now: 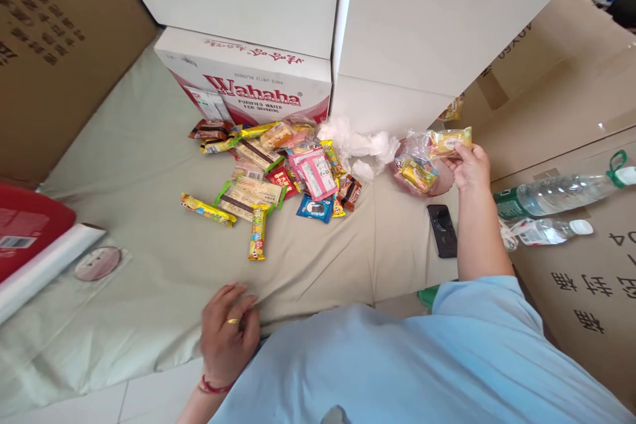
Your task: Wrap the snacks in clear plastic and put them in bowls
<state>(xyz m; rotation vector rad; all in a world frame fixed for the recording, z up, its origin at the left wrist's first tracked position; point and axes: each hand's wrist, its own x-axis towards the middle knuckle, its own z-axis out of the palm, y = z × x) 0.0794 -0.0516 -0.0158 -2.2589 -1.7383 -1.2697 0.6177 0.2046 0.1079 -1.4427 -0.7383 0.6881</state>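
My right hand [472,165] is closed on the edge of a yellow-wrapped snack packet [444,143], pinched between thumb and fingers above the right rim of a pink see-through bowl [444,184]. Inside the bowl lies another yellow snack packet [419,174], with clear crinkled wrapping beside it. My left hand [231,328] rests at the near edge of the cloth-covered surface, fingers loosely bent and slightly apart, with nothing visible in them. Ahead of it lies a yellow stick-shaped snack [257,233]. Beyond is a heap of mixed packets, including a pink one [315,174] and a blue one [315,209].
Crumpled white plastic [360,142] lies between the heap and bowl. A white Wahaha carton [248,83] stands behind. At right are a black phone [442,230], two water bottles [566,195] and cardboard boxes [561,53]. A red container [30,232] and white roll [50,271] sit left.
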